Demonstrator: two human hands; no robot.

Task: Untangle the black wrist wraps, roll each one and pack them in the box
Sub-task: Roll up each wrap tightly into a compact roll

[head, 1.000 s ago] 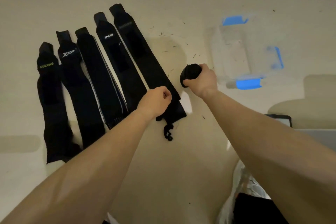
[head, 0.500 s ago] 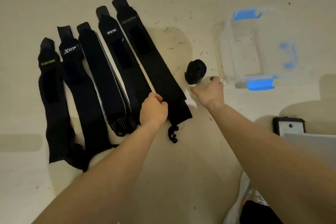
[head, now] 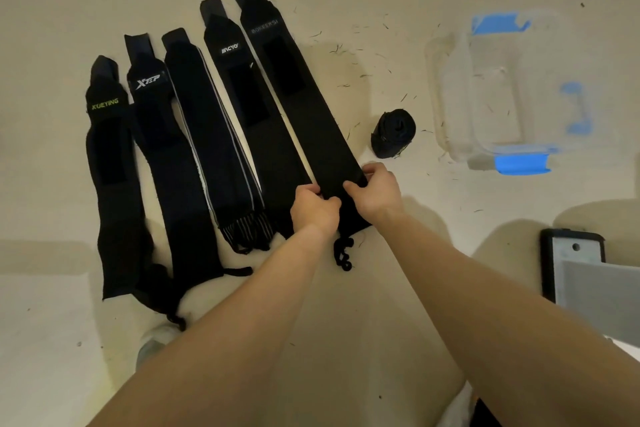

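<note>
Already both hands are on the flat wrap [head: 304, 104] that lies closest to the clear box [head: 453, 135], at its end roughly level with the box's blue front clip. The left hand [head: 313, 206] curls its fingers over the edge turned away from the box, and the right hand [head: 375, 189] pinches the box-side edge. From the fingers the strip's long axis runs straight ahead and slants away from the box, so a roll would probably travel forward along it. Whether a first fold is already tucked under the fingers is hard to tell, black on black. The rolled wrap [head: 393, 133] sits between this strip and the box, not yet inside. The right hand is nearer the box. Four more wraps [head: 214, 135] lie flat farther from it.
</note>
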